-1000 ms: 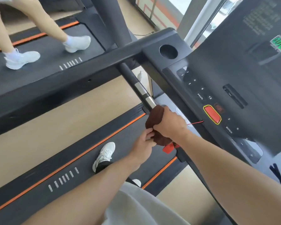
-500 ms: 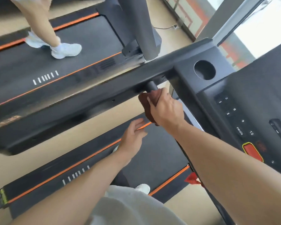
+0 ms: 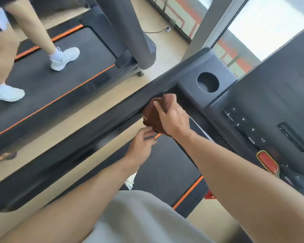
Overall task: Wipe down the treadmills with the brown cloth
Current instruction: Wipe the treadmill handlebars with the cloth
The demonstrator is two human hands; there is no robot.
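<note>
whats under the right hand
The brown cloth, gripped by the right hand against the handrail near the console. Whatever the cloth wraps is covered.

The right hand (image 3: pixel 172 118) grips the brown cloth (image 3: pixel 152 118) against the treadmill handrail (image 3: pixel 95 123); the left hand (image 3: pixel 141 142) hovers below.

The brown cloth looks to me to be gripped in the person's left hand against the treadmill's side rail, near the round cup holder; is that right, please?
Not quite: in the head view the right hand grips the brown cloth against the side rail, near the cup holder. The left hand is below it, fingers loose.
</note>
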